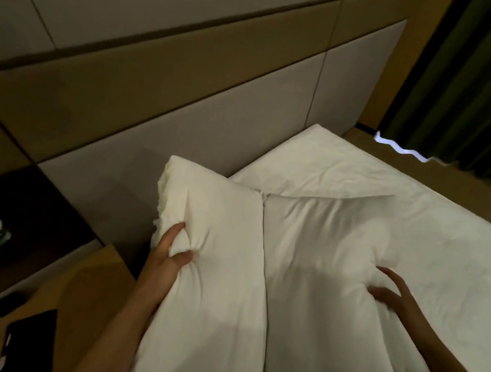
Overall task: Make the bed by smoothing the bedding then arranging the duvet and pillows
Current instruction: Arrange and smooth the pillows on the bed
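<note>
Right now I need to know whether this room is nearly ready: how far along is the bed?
Done: the sheet lies fairly flat on the mattress, with light creases. In hand: the left hand and right hand grip a bunched white duvet or pillow near the headboard. Left: spreading the duvet and placing pillows; none is set at the head yet.

Pillows (259,264) on bed (432,239), headboard (217,105) behind.

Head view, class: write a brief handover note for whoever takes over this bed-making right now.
Left hand: fingers clenched on the left white pillow.
Right hand: gripping the right white pillow.
Both pillows are held side by side above the white-sheeted mattress, near the grey padded headboard.
Done: sheet mostly flat, slightly creased.
Left: place pillows; duvet not in view.
</note>
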`<state>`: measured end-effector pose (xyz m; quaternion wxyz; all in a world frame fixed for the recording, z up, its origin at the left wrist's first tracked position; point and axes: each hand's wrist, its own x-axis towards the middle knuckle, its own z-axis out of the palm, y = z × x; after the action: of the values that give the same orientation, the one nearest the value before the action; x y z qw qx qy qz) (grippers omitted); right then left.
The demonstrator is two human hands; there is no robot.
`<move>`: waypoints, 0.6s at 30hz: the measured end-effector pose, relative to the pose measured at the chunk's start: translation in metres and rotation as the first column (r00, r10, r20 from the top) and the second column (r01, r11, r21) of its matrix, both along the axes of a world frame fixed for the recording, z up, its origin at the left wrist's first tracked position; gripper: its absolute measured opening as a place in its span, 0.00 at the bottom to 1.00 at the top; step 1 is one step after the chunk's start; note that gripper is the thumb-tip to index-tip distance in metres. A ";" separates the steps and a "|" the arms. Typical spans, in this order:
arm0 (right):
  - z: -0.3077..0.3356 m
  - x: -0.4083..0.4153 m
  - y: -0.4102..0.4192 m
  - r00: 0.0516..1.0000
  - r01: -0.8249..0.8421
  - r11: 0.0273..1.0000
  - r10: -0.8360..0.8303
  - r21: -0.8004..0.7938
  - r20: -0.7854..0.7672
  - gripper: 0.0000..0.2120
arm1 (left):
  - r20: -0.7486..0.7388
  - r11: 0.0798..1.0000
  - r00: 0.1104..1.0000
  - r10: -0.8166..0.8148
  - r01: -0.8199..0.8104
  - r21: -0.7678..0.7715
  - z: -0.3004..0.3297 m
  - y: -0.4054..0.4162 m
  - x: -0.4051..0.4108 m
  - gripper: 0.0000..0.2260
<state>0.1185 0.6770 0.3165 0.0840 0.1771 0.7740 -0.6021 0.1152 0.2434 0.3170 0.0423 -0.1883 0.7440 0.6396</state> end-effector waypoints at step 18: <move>0.052 -0.442 0.001 0.925 -0.375 0.910 0.379 0.177 0.013 0.23 | -0.125 0.857 0.848 0.515 -0.508 0.084 -0.031 0.098 -0.226 0.22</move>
<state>-0.3234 0.6778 0.3681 0.1741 0.0247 0.8447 -0.5055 -0.1104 0.3418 0.2857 -0.1786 -0.3322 0.6527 0.6571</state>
